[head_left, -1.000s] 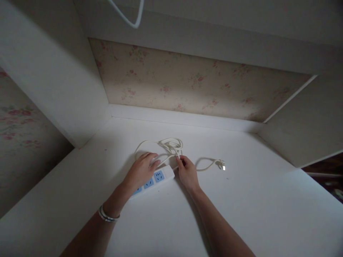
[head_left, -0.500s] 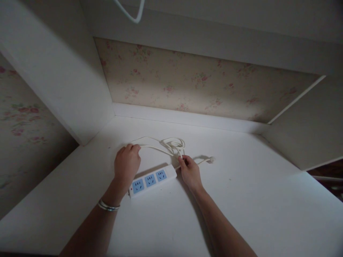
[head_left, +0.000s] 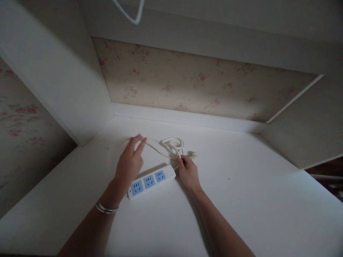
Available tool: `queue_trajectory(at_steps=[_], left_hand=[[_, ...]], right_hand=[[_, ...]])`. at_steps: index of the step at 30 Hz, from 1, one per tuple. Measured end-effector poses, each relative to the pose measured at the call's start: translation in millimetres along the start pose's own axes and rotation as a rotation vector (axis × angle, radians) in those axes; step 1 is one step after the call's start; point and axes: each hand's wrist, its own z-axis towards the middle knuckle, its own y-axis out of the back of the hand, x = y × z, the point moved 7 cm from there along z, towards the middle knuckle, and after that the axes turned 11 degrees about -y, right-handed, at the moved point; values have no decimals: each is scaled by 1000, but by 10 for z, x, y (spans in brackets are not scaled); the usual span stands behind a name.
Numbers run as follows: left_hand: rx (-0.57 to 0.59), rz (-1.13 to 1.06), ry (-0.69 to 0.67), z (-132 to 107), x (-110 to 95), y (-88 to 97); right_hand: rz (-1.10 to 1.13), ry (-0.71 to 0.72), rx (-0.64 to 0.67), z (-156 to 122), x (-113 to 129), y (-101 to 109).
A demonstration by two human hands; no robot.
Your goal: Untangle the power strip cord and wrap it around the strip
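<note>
A white power strip [head_left: 149,181] with three blue socket panels lies at a slant between my hands. Its thin cream cord [head_left: 175,143] is looped in a loose coil just behind it. My right hand [head_left: 188,172] is closed at the right end of the strip, thumb and fingers pinching the cord by the coil. Beyond those fingers lies the plug [head_left: 193,154], on the white surface. My left hand [head_left: 130,159] is over the far left side of the strip, fingers stretched and apart, with the fingertips at the left bend of the cord.
The white surface [head_left: 241,200] ends at a low white ledge [head_left: 187,116] under flowered wallpaper [head_left: 166,78]. White panels [head_left: 66,78] stand at both sides. Part of a white hanger-like loop [head_left: 136,18] hangs in at the top.
The plug has slid left, close to my right hand. My left hand has shifted slightly right and away from me, and its fingers have spread. My right hand stays at the cord.
</note>
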Motion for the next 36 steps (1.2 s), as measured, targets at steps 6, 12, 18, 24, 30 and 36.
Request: queue_trajectory(at_steps=[6, 12, 18, 24, 30, 36], left_hand=[[383, -353, -77, -99, -345, -530], [609, -293, -9, -222, -132, -691], [653, -268, -3, -242, -155, -740], [569, -278, -56, -138, -203, -621], [552, -305, -37, -131, -168, -564], [531, -103, 42, -177, -16, -489]], right_hand=[[-24, 45, 70, -21, 60, -37], [-8, 61, 95, -16, 68, -59], [16, 51, 83, -14, 67, -57], [34, 37, 79, -32, 99, -40], [28, 25, 40, -19, 49, -28], [95, -31, -6, 29, -45, 11]])
